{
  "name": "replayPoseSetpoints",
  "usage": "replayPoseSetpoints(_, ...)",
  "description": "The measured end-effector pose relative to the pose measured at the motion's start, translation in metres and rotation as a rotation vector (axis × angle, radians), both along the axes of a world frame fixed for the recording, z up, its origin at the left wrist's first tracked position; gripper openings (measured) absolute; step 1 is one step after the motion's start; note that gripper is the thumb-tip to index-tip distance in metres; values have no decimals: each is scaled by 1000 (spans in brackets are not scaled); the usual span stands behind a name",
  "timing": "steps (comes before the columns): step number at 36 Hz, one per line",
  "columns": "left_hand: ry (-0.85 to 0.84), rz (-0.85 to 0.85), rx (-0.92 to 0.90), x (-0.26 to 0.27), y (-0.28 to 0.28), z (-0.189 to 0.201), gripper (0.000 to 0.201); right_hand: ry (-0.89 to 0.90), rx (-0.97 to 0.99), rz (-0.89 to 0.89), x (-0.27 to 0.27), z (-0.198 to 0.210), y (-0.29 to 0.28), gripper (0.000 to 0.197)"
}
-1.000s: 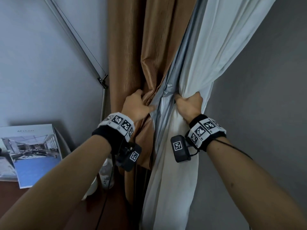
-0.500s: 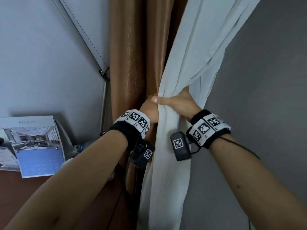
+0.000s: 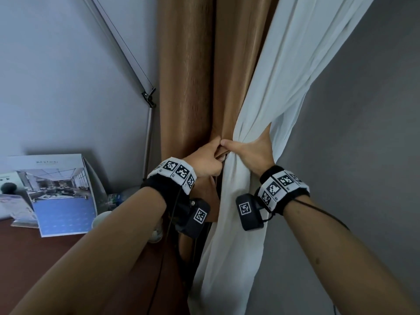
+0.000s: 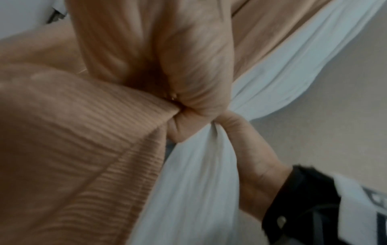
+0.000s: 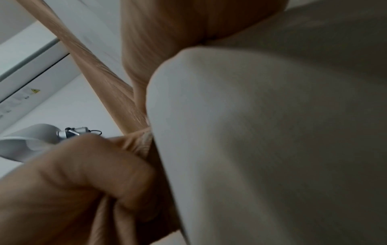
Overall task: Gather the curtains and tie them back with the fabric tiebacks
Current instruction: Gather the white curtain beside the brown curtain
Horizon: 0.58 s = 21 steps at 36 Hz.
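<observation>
A brown curtain [image 3: 188, 87] hangs in the middle of the head view, with a white curtain [image 3: 284, 87] to its right, pulled in against it. My left hand [image 3: 205, 159] grips a fold of the brown curtain [image 4: 104, 132] at waist height. My right hand [image 3: 252, 151] is wrapped around the gathered white curtain [image 4: 199, 174], and its thumb reaches left to touch the left hand. In the right wrist view, fingers [image 5: 83, 174] clutch brown fabric beside the white cloth [image 5: 272, 132]. I cannot make out a separate tieback.
A dark wooden desk [image 3: 45, 258] stands at the lower left, with a propped booklet [image 3: 61, 194], a white cup [image 3: 100, 220] and a bottle [image 3: 118, 197] on it. A desk lamp's metal arm [image 3: 148, 123] rises beside the brown curtain. A grey wall [image 3: 363, 155] is on the right.
My right hand has carried the white curtain leftward against the brown one, covering the grey lining. Both hands now meet at the bundle, and the left hand's grip has shifted to a brown fold.
</observation>
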<state>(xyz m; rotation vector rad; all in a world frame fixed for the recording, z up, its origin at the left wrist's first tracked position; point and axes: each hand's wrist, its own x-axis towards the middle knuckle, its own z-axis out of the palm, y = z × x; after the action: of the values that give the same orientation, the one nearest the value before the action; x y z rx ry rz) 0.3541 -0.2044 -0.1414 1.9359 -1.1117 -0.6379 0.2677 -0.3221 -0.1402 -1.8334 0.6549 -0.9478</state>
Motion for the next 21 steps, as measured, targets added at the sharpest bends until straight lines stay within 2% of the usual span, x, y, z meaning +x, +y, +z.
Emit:
replayPoseSetpoints(3, 88, -84, 20, 3, 5, 3, 83, 12, -19, -59, -4, 2, -9, 87)
replayPoseSetpoints(5, -15, -99, 99, 6, 9, 5, 74, -9, -16, -100, -7, 4, -12, 70)
replayPoseSetpoints(6, -101, -77, 145, 8, 10, 4, 62, -17, -18, -127, -6, 4, -13, 66)
replayPoseSetpoints(8, -193, 29, 196, 9, 10, 0, 32, -24, -20, -160, -6, 4, -13, 66)
replayPoseSetpoints(10, -186, 140, 172, 10, 11, -7, 20, -27, -17, -180, -5, 5, -14, 65)
replayPoseSetpoints(12, -114, 231, 131, 11, 13, -14, 23, -29, -14, -202, -5, 6, -14, 66)
replayPoseSetpoints(16, 185, 295, -15, 7, 16, -22, 23, -10, -14, -203, -4, 6, -16, 68)
replayPoseSetpoints(19, 241, 322, -91, 0, 12, -19, 33, -4, -16, -209, -4, 7, -18, 67)
replayPoseSetpoints(21, 246, 313, -63, -1, 9, -19, 34, 2, -17, -214, -4, 8, -19, 66)
